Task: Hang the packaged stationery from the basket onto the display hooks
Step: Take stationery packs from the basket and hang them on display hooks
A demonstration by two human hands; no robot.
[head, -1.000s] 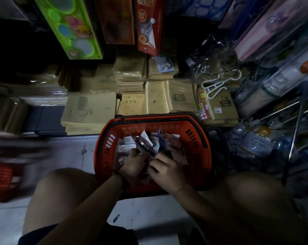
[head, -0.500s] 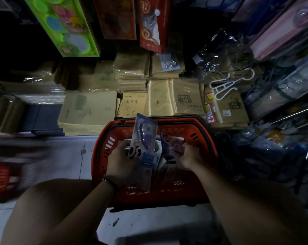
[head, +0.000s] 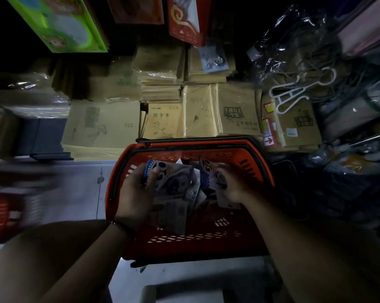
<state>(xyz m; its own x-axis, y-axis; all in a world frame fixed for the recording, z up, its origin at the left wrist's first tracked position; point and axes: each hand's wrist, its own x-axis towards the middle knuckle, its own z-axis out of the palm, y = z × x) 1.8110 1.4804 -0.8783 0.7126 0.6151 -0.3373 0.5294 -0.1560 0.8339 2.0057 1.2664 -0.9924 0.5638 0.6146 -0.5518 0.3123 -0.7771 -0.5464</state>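
Blue-and-white packaged stationery (head: 176, 182) sits above the red plastic basket (head: 184, 239); I see the left hand (head: 136, 193) curled round a sheaf of it, thumb pressed on top; the right hand (head: 232, 186) pinches another printed packet (head: 217, 178) just beside; brown paper exercise books (head: 165, 121) lie stacked beyond the basket's far rim.

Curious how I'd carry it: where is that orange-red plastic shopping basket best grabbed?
Likely the black handle folded flat along the far rim of the orange-red plastic shopping basket, hooked from above and swung up. The walls are wide and slotted; the left hand, gripping a blue-and-white packet, and right hand fill the opening.
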